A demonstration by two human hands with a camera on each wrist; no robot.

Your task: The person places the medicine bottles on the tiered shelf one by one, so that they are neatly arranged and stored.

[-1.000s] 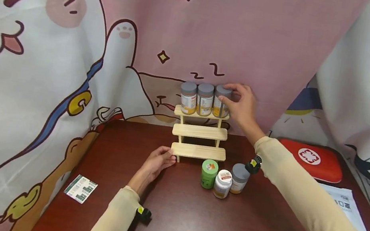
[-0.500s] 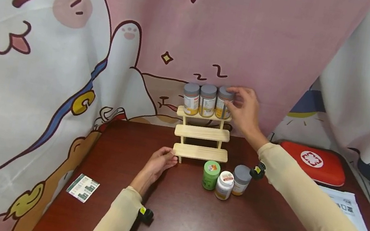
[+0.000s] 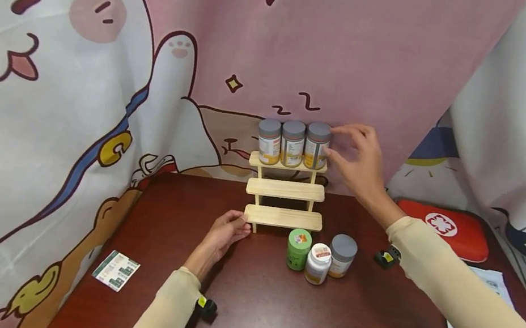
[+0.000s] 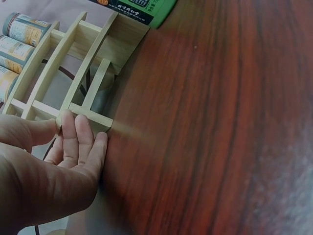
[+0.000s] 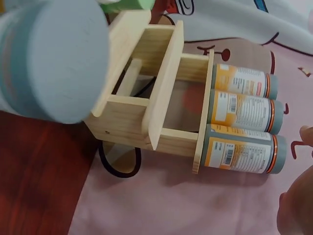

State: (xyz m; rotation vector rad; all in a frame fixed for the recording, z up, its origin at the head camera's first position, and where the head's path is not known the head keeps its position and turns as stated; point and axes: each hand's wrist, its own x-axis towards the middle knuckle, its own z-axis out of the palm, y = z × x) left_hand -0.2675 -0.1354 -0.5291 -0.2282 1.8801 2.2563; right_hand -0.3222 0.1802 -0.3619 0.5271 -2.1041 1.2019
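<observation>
The left hand (image 3: 226, 230) is pinching the rack (image 3: 286, 189); the right hand (image 3: 359, 159), fingers wide, is hovering beside three jars (image 3: 292, 148). Three containers (image 3: 317, 267) are standing before the rack's right end.

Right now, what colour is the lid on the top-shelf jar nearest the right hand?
Grey. That lid shows best in the head view.

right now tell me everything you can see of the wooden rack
The wooden rack looks like pale, grained wood: three shelves with rounded corners, stepping upward to the back on supports. It stands upright on the dark table. Three grey-lidded jars stand on its top shelf; the left hand holds its lower left end.
</observation>
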